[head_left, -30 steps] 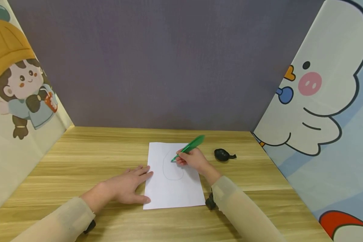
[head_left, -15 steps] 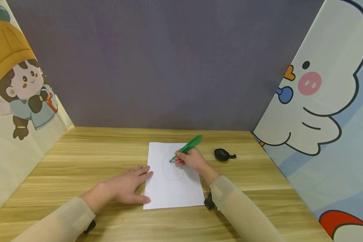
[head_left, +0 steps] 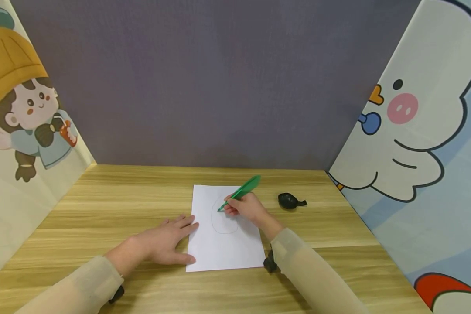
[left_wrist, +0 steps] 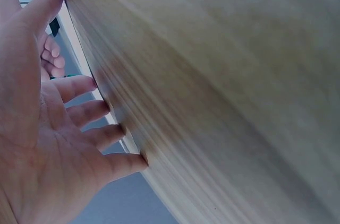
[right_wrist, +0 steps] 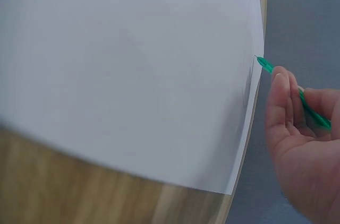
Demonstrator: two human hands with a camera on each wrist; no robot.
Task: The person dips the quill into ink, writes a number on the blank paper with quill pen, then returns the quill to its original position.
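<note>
A white sheet of paper (head_left: 208, 253) lies on the wooden table, bearing a thin oval outline (head_left: 224, 233). My right hand (head_left: 249, 208) pinches a green pen (head_left: 243, 190) with a feather-shaped top, its tip on or just above the paper inside the oval. In the right wrist view the pen (right_wrist: 264, 64) points at the sheet (right_wrist: 133, 75), held between thumb and fingers of the right hand (right_wrist: 303, 139). My left hand (head_left: 162, 240) rests spread at the sheet's left edge, fingertips touching it. The left wrist view shows that hand's (left_wrist: 58, 123) straight fingers down on the surface.
A small black object with a short tail (head_left: 288, 201), perhaps a deflated balloon, lies right of the paper on the table (head_left: 114, 205). A dark grey panel (head_left: 212, 87) stands behind. Cartoon-printed walls (head_left: 420, 161) flank both sides.
The right hand and pen have shifted slightly left, with the pen tip moving left inside the oval. The left hand and paper stay in place.
</note>
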